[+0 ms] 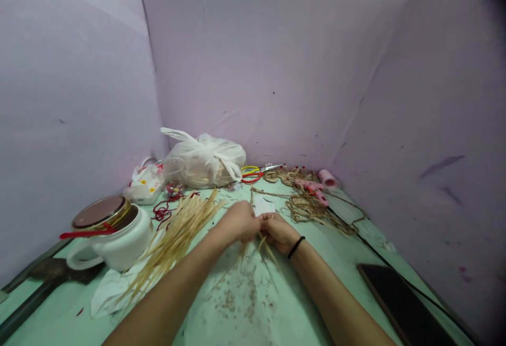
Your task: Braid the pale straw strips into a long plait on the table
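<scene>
My left hand (240, 221) and my right hand (280, 231) meet over the middle of the table, fingers closed and pinched together. Thin straw strips (269, 252) stick out below the fingers, and both hands grip them. The left hand is slightly blurred, and the spot where the strips cross is hidden by the fingers. A black band (296, 247) circles the right wrist. To the left of my hands lies a loose bundle of pale straw strips (179, 230). Just behind the hands is a small white paper piece (264, 205), with a brown braided cord (271, 193) running past it.
At left stand a white mug (128, 240), a round lid (100, 212), a red stick (89, 233) and a hammer (51, 277). Behind sit a plastic bag (207, 159) and scissors (256, 173). Rightward are coiled twine (306, 207), a pink glue gun (312, 186), a thread spool (328, 179) and a phone (399, 301).
</scene>
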A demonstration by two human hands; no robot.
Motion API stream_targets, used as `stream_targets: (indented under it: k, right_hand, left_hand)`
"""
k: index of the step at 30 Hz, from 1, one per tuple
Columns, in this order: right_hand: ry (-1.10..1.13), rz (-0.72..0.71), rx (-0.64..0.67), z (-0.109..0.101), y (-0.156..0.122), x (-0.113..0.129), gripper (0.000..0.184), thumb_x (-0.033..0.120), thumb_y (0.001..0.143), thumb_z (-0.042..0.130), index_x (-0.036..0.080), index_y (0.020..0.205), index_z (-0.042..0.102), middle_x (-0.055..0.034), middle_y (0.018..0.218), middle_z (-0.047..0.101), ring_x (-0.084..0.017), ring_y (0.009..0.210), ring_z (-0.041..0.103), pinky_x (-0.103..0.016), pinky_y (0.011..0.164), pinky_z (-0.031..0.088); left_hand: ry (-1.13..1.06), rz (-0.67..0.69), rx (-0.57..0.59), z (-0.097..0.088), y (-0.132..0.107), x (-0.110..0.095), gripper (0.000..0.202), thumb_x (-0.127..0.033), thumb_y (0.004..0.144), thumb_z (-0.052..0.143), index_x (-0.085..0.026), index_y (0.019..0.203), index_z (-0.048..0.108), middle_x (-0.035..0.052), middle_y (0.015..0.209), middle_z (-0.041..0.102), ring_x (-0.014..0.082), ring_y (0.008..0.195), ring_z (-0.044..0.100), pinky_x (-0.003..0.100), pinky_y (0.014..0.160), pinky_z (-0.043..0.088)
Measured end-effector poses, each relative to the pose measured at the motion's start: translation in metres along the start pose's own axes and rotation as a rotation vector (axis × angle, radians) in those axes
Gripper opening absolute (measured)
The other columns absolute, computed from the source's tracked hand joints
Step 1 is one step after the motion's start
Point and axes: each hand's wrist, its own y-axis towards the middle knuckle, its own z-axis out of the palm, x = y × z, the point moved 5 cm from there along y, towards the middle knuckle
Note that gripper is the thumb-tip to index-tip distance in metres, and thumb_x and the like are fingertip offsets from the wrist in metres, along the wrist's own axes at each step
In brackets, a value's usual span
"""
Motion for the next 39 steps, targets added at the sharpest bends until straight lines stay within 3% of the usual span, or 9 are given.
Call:
stream_targets:
  k: [2, 4, 8, 10, 14, 20, 28, 33, 39]
  right_hand:
    - [-0.008, 0.023, 0.048, 0.001, 0.0, 0.0, 0.002, 0.012, 0.051, 0.05, 0.012, 0.049, 0.051, 0.0072, 0.034, 0.036, -0.002, 0.031, 0.021, -0.019, 0.035, 0.007]
    - [0.001, 0.038, 0.088, 0.001, 0.0, 0.001, 0.003, 0.015, 0.052, 0.053, 0.012, 0.052, 0.053, 0.0066, 0.037, 0.04, -0.002, 0.031, 0.023, -0.019, 0.035, 0.007]
    - [0.031, 0.023, 0.127, 0.001, 0.0, 0.001, 0.007, 0.018, 0.052, 0.057, 0.013, 0.056, 0.054, 0.0025, 0.045, 0.052, -0.002, 0.033, 0.03, -0.019, 0.035, 0.009]
    - [0.029, 0.014, 0.13, -0.001, 0.0, 0.001, 0.009, 0.019, 0.051, 0.058, 0.013, 0.057, 0.054, 0.0019, 0.046, 0.054, -0.003, 0.035, 0.033, -0.018, 0.035, 0.011]
    - [-0.115, -0.064, 0.096, -0.003, 0.001, 0.003, 0.005, 0.017, 0.052, 0.057, 0.014, 0.055, 0.053, 0.0039, 0.044, 0.05, -0.004, 0.037, 0.033, -0.018, 0.037, 0.018]
    - [-0.644, -0.216, -0.12, -0.008, 0.0, 0.018, 0.004, 0.013, 0.052, 0.053, 0.013, 0.049, 0.055, 0.0031, 0.041, 0.047, -0.007, 0.043, 0.038, -0.019, 0.042, 0.025]
    - [-0.938, -0.133, -0.153, 0.0, -0.019, 0.035, 0.012, 0.014, 0.052, 0.052, 0.014, 0.046, 0.062, -0.0022, 0.041, 0.054, -0.01, 0.043, 0.045, -0.021, 0.042, 0.025]
    - [-1.074, -0.262, -0.257, 0.018, -0.035, 0.044, 0.012, 0.014, 0.057, 0.053, 0.014, 0.049, 0.063, -0.0046, 0.046, 0.058, -0.01, 0.045, 0.046, -0.022, 0.043, 0.024]
    - [-0.806, -0.186, -0.063, 0.006, -0.028, 0.042, 0.014, 0.02, 0.062, 0.058, 0.013, 0.051, 0.06, -0.0035, 0.047, 0.058, -0.01, 0.046, 0.049, -0.018, 0.043, 0.031]
  left_hand:
    - [-0.064, -0.053, -0.088, -0.018, 0.009, 0.01, 0.012, -0.018, 0.066, 0.052, -0.011, 0.056, 0.056, 0.0024, 0.049, 0.054, 0.0082, 0.038, 0.044, 0.02, 0.041, 0.028]
    - [-0.196, -0.104, -0.01, -0.02, 0.018, 0.02, 0.012, -0.018, 0.068, 0.051, -0.011, 0.061, 0.057, 0.0025, 0.053, 0.056, 0.006, 0.036, 0.041, 0.019, 0.038, 0.026]
    - [-0.48, -0.185, 0.323, 0.006, 0.023, 0.031, 0.01, -0.012, 0.068, 0.051, -0.009, 0.06, 0.057, 0.0047, 0.057, 0.06, 0.0033, 0.038, 0.042, 0.014, 0.036, 0.026]
    - [-0.584, -0.218, 0.414, 0.018, 0.023, 0.033, 0.009, -0.009, 0.065, 0.051, -0.008, 0.059, 0.057, 0.0042, 0.053, 0.058, 0.0035, 0.038, 0.043, 0.013, 0.035, 0.027]
    - [-0.477, -0.237, 0.269, 0.018, 0.026, 0.036, 0.013, -0.008, 0.062, 0.05, -0.01, 0.049, 0.053, -0.0007, 0.037, 0.045, 0.0058, 0.032, 0.039, 0.017, 0.033, 0.026]
    - [-0.23, -0.123, 0.06, 0.01, 0.024, 0.03, 0.016, -0.011, 0.053, 0.054, -0.013, 0.04, 0.044, -0.0051, 0.029, 0.033, 0.0052, 0.029, 0.028, 0.019, 0.032, 0.018]
    - [-0.278, -0.21, 0.017, 0.01, 0.016, 0.023, 0.017, -0.012, 0.054, 0.052, -0.014, 0.04, 0.042, -0.0044, 0.029, 0.033, 0.0055, 0.028, 0.027, 0.02, 0.032, 0.016]
    - [-0.37, -0.225, 0.079, 0.011, 0.019, 0.028, 0.016, -0.012, 0.051, 0.051, -0.013, 0.038, 0.042, -0.0026, 0.031, 0.037, 0.0052, 0.029, 0.03, 0.019, 0.033, 0.017]
    - [-0.368, -0.146, 0.215, 0.007, 0.024, 0.036, 0.014, -0.019, 0.05, 0.054, -0.015, 0.04, 0.045, -0.0046, 0.029, 0.034, 0.0045, 0.027, 0.025, 0.019, 0.032, 0.012]
